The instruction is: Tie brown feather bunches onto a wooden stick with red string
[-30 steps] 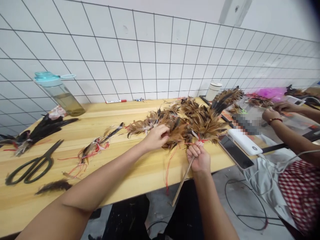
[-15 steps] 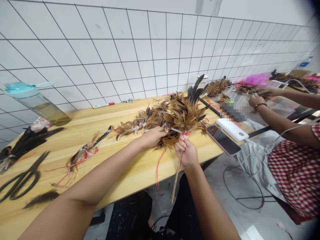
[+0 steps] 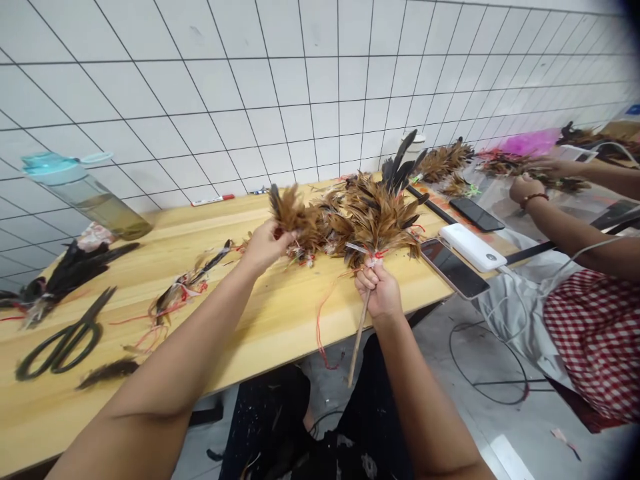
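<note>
My right hand [image 3: 379, 288] is wrapped around the wooden stick [image 3: 359, 340] of a feather duster [image 3: 376, 213]. Its head is a thick ring of brown feathers with tall black ones at the top, bound at the neck with red string. To the left, my left hand [image 3: 266, 247] has fingers and thumb closed on a bunch of brown feathers [image 3: 295, 210], tilted up off the table. More tied brown feathers [image 3: 334, 220] lie between this bunch and the duster. A red string [image 3: 320, 327] hangs over the table's front edge.
Black scissors [image 3: 70, 340], dark feathers [image 3: 75, 270], a tilted water bottle [image 3: 95, 197] and a marker [image 3: 213, 200] lie or stand on the left. Right of the duster are a phone [image 3: 453, 267] and a white power bank [image 3: 473, 247]. A co-worker's hands [image 3: 530, 187] handle feathers farther right.
My left hand has moved left and up out of the feather pile, bringing a bunch of brown feathers with it. My right hand still grips the duster's stick. The view has shifted slightly.
</note>
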The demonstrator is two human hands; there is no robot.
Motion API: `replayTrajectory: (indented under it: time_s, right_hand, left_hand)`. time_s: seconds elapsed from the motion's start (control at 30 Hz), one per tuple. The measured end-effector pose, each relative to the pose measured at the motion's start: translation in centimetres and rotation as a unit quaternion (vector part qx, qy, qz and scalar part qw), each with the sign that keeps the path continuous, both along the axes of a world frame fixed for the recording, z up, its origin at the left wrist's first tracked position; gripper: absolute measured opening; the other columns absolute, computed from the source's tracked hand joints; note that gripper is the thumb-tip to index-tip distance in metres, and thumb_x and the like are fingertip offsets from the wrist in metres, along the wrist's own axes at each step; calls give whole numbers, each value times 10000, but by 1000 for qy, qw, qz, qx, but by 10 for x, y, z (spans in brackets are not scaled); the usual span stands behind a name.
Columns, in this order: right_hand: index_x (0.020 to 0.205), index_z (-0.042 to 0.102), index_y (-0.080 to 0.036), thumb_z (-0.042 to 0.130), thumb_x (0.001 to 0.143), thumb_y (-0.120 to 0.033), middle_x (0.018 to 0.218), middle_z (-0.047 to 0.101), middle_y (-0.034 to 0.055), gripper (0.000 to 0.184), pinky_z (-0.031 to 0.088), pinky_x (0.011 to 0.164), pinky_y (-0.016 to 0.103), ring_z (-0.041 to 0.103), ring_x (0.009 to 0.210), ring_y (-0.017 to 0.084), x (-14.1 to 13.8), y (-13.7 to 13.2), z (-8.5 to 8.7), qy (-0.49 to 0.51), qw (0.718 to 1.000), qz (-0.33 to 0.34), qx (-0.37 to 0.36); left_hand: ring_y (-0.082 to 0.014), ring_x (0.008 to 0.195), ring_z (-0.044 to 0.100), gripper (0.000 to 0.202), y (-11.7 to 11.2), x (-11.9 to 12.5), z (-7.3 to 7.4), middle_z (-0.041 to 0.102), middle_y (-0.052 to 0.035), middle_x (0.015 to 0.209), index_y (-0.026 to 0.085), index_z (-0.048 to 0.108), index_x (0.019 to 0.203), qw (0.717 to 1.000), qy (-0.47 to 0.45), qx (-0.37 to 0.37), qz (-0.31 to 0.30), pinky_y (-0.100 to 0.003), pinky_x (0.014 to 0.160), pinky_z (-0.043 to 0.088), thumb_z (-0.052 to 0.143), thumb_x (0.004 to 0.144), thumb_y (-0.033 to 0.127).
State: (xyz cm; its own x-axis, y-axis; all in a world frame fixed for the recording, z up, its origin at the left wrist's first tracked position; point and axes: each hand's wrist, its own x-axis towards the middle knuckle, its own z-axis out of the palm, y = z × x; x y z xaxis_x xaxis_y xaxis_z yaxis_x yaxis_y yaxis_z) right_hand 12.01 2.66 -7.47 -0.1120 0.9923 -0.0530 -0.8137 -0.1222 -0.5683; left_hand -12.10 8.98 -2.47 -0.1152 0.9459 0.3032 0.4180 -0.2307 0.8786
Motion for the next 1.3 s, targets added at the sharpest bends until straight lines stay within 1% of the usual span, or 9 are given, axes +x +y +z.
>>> replayTrajectory:
  time_s: [0.1, 0.2, 0.33, 0.43, 0.57, 0.7, 0.97, 1.07, 1.3]
  right_hand:
    - [727, 515, -186, 558, 893, -373, 497, 193, -95, 253, 244, 388, 159, 175, 401, 57, -3, -1, 0, -30, 999, -1, 14]
    - [725, 515, -193, 604, 861, -383, 499, 220, -91, 250, 246, 380, 163, 195, 402, 57, -6, -1, -3, -54, 998, -11, 25]
    - [745, 540, -186, 619, 844, -400, 499, 235, -91, 249, 243, 375, 171, 202, 402, 55, -9, 1, -7, -90, 995, -24, 34]
    - [764, 556, -181, 624, 834, -423, 494, 244, -92, 261, 231, 373, 174, 190, 402, 52, -10, 3, -10, -111, 993, -29, 39]
    - [702, 514, -184, 665, 799, -428, 494, 267, -92, 303, 207, 375, 176, 164, 414, 47, -12, 4, -12, -117, 992, -25, 48]
    - [635, 437, -190, 698, 771, -416, 501, 312, -82, 371, 201, 382, 181, 197, 422, 45, -13, 4, -12, -122, 990, -23, 60]
    - [643, 482, -189, 741, 700, -462, 491, 351, -73, 380, 184, 397, 204, 243, 431, 50, -15, 1, -7, -168, 983, -19, 70]
    - [680, 521, -183, 729, 706, -470, 501, 371, -72, 355, 201, 411, 214, 268, 433, 52, -17, 1, -8, -205, 975, -13, 87]
    - [659, 531, -183, 640, 769, -506, 500, 439, -51, 358, 255, 466, 235, 336, 467, 74, -18, 1, -11, -303, 947, -3, 109]
  left_hand:
    - [-92, 535, 445, 212, 0, -12, 3, 554, 3, 643, 145, 590, 760, 984, -168, -57, 28, -213, 493, 301, 680, 629, 284]
    - [-65, 487, 425, 214, -11, -9, 6, 533, 7, 583, 135, 545, 648, 950, -296, -99, -10, -195, 452, 264, 707, 596, 265]
    - [-82, 549, 501, 226, -45, 31, 6, 594, -35, 632, 110, 603, 674, 909, -335, -190, -159, -197, 488, 330, 750, 608, 268]
    - [-77, 558, 491, 252, -63, 68, -1, 614, -48, 675, 104, 615, 706, 895, -331, -218, -206, -201, 496, 323, 763, 616, 286]
    - [-66, 510, 434, 247, -64, 99, -9, 532, 11, 566, 136, 532, 648, 917, -302, -184, -182, -207, 492, 295, 740, 652, 269]
    - [-78, 500, 414, 175, -57, 109, -9, 486, 40, 520, 153, 523, 662, 945, -258, -148, -136, -219, 506, 297, 687, 698, 205]
    - [-120, 630, 509, 134, -58, 109, -12, 521, 32, 577, 150, 534, 672, 964, -228, -115, -78, -232, 623, 374, 667, 688, 161]
    - [-101, 601, 485, 129, -58, 107, -15, 525, 34, 586, 148, 528, 676, 964, -235, -114, -58, -221, 598, 353, 654, 684, 168]
    - [-56, 463, 380, 207, -59, 99, -15, 463, 56, 487, 153, 473, 587, 955, -245, -147, -78, -214, 484, 256, 647, 662, 236]
